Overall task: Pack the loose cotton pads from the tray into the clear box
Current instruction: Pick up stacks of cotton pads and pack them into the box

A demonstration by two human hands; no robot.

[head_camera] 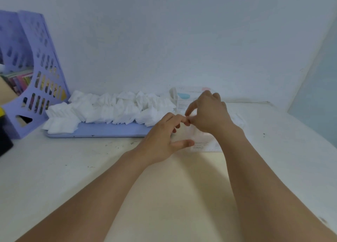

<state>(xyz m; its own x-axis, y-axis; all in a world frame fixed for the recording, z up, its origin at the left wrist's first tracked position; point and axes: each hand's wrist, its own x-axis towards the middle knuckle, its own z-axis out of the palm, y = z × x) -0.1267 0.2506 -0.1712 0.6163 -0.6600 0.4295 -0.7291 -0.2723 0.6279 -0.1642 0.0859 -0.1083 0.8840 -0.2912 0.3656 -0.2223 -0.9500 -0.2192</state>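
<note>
Two bare forearms reach in from the near edge over the white table. Right hand: grip looks like a pinch, thumb and forefinger curled together over the clear plastic box; what it holds is too blurred to tell. Left hand: released, fingers loosely spread, fingertips meeting the right hand's. Box touches the lavender flat tray at its right end. Loose white square cotton pads heaped on the tray. Purple perforated file rack far left.
</note>
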